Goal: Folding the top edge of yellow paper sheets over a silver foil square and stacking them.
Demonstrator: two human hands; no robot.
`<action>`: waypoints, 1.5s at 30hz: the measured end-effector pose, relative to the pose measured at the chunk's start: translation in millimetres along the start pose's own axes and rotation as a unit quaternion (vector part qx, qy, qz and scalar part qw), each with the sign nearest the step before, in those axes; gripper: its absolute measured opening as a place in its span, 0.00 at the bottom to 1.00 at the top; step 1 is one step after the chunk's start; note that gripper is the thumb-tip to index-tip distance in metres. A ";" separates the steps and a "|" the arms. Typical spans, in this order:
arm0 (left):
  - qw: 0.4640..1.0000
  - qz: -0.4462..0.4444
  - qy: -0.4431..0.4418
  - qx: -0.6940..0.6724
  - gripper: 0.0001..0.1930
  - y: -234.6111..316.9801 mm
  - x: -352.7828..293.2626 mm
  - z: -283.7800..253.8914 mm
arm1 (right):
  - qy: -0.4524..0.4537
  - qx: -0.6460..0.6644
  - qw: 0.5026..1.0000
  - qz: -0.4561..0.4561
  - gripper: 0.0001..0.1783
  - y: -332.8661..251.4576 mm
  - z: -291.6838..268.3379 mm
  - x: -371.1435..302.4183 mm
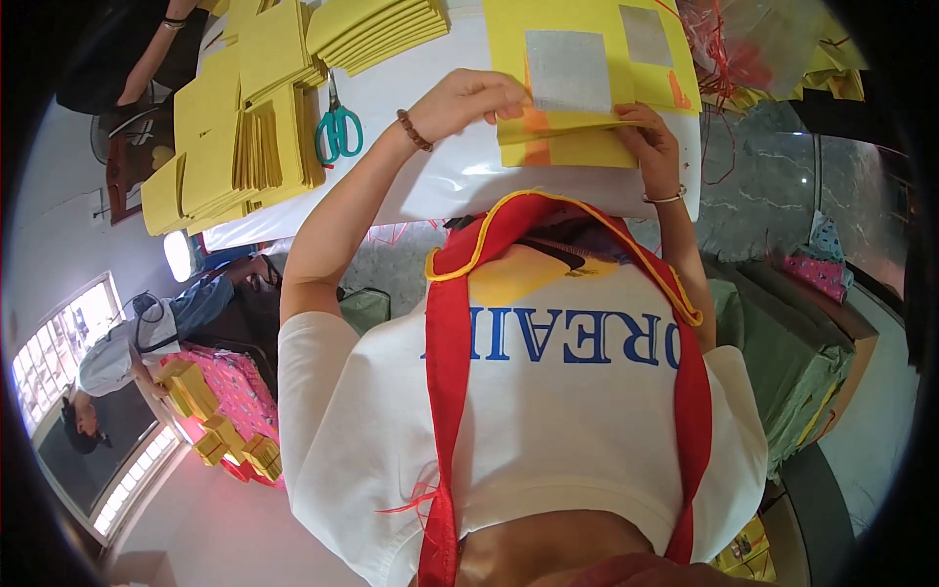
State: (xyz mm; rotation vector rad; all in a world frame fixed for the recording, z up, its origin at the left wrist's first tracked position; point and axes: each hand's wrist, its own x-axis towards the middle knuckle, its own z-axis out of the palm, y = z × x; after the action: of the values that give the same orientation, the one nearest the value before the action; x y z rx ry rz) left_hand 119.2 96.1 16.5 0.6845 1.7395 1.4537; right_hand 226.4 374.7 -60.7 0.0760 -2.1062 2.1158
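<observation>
Lying between hands: partly folded yellow paper, right end pinched.

Worn on the head, the left fisheye looks down over the wearer's white shirt, close and large at lower middle. The left hand, right hand and tabletop sit farther off, up top; a distant window leans at left.

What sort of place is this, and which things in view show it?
Probably a paper-craft workroom: stacks of yellow paper and teal-handled scissors lie on a white-covered table, where the right hand holds a folded yellow sheet.
</observation>
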 end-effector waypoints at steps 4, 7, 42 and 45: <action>0.990 0.099 0.032 0.099 0.18 7.5 -11.0 -5.7 | 0.057 0.083 0.990 0.103 0.13 -6.2 5.8 -2.4; 0.930 0.187 0.074 0.307 0.21 5.9 -5.6 6.6 | 0.050 0.077 0.992 0.088 0.14 -0.9 3.6 -0.8; 0.955 -0.059 0.276 0.089 0.37 -3.5 8.4 37.5 | 0.055 -0.216 0.972 0.078 0.20 -43.5 22.5 21.9; 0.956 -0.066 0.278 0.070 0.38 -4.7 10.7 35.7 | 0.068 -0.231 0.968 0.069 0.19 -43.3 25.6 24.4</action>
State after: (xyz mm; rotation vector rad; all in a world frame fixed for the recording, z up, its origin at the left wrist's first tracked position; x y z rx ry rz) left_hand 142.5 124.1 7.2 0.2223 2.2835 1.5339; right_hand 206.7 351.0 -14.0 -0.2685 -2.5136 1.5820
